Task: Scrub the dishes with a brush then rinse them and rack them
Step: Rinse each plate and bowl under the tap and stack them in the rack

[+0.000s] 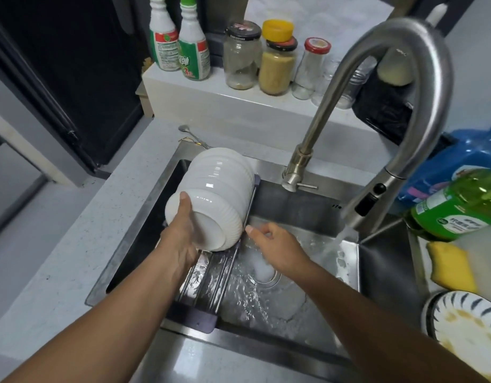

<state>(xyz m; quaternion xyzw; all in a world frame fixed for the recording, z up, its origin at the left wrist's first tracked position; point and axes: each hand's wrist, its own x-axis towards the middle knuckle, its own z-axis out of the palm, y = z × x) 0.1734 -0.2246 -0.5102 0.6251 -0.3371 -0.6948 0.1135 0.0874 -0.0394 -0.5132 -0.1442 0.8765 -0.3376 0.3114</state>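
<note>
Several white ribbed bowls [222,172] lie stacked on their sides in a row on the slatted rack [208,275] across the left of the steel sink [388,261]. My left hand [180,239] grips the nearest bowl [211,217], thumb on its rim and fingers beneath it. My right hand [277,250] hovers over the wet sink basin just right of that bowl, fingers loosely curled and holding nothing I can see. Water runs from the faucet [377,200] into the basin. A dirty patterned plate [465,322] waits on the counter at the lower right. No brush is in view.
A yellow sponge [451,266] and a green dish-soap bottle [457,208] sit right of the sink. Jars [277,64] and two bottles [180,45] line the back ledge. A spoon [190,135] lies behind the sink's left corner. Grey counter [72,258] runs along the left.
</note>
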